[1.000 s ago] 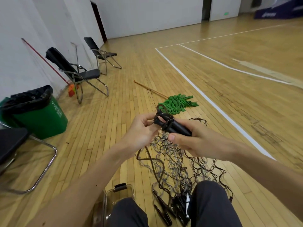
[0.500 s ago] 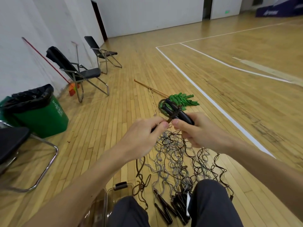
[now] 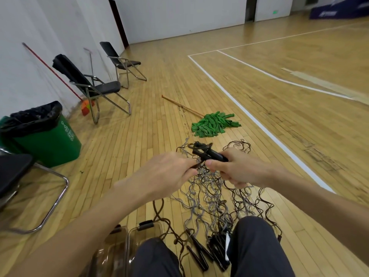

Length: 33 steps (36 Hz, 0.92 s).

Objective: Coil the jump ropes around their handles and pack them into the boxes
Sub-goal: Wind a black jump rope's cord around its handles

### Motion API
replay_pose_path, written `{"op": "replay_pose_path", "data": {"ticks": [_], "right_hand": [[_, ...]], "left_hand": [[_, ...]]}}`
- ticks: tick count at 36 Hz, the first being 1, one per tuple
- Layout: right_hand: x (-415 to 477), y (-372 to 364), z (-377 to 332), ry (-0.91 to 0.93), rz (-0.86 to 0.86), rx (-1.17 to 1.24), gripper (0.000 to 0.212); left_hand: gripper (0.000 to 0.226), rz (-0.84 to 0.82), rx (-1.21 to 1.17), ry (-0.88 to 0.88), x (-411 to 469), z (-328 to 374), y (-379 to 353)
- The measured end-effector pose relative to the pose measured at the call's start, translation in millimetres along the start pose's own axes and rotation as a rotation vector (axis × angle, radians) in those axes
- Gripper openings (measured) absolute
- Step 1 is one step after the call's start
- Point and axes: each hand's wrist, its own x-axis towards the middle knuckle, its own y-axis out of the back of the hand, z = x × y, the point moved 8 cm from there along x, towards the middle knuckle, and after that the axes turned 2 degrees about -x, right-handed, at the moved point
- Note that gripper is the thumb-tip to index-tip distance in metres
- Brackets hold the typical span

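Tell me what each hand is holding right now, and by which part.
The right hand grips the black handles by their near end; the coiled far end sticks out. The left hand pinches the rope just beside the handles.

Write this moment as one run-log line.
phase: coiling | right hand: grips black handles | left hand: pinches rope | clear boxes: on floor

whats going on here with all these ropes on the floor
A seated person is coiling a jump rope. The right hand grips the black handles while the left hand pinches the rope beside them. Other ropes lie tangled on the floor ahead, and clear boxes sit by the knees.
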Motion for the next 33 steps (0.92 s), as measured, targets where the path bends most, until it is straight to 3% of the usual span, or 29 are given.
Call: {"op": "replay_pose_path", "data": {"ticks": [5, 11, 24, 29, 33], "right_hand": [[-2.0, -12.5, 4.3, -0.109, -0.148, -0.121, 0.028], [-11.0, -26.3, 1.2, -0.153, -0.285, -0.228, 0.028], [-25.3, -29.6, -14.8, -0.074, -0.346, -0.438, 0.03], [-33.7, -32.3, -23.5, 0.016, -0.366, -0.572, 0.03], [-40.3, -35.2, -32.8, 0.095, -0.368, -0.61, 0.034]], "left_hand": [[0.034, -0.074, 0.138, -0.088, -0.7, 9.5, 4.7], [0.029, -0.115, 0.122, -0.17, 1.8, 18.5, 17.5], [0.016, -0.158, -0.306, -0.183, 25.4, 23.9, 38.5], [0.018, -0.254, -0.514, -0.198, 30.9, 30.7, 37.9], [0.021, -0.212, -0.666, -0.171, 36.3, 27.4, 35.1]]}}
